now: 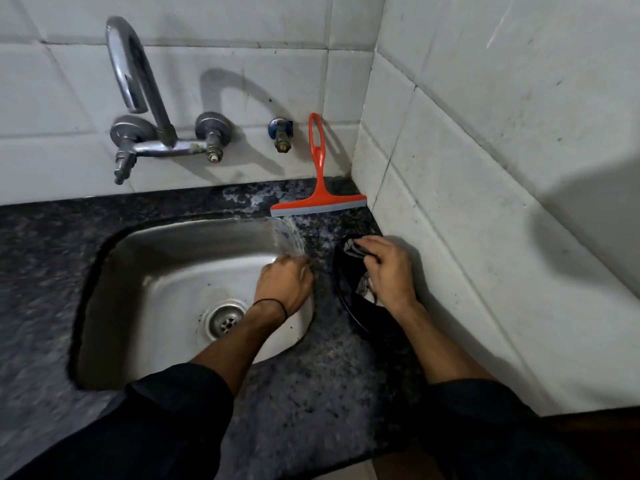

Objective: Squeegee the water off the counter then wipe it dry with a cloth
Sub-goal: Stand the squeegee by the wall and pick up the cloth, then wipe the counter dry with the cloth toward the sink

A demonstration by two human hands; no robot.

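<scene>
Our right hand (388, 271) is gripping the cloth (351, 251) at the counter's (311, 393) right edge; our left hand (284, 282) is curling, grip unclear. We should be pressing flat, wiping sinkward.

Both forearms reach forward, bare below the elbows. Left hand (285, 284): knuckles up, fingers curled into a fist. Right hand (389, 271): fingers curled round a dark cloth (348, 289).

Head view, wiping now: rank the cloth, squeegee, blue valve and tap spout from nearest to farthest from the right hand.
1. Cloth, in the right hand's grip, on the counter.
2. Squeegee, beyond the hand, leaning on the back wall in the corner.
3. Blue valve, higher on that wall, left of the squeegee.
4. Tap spout, far left, above the sink.
</scene>
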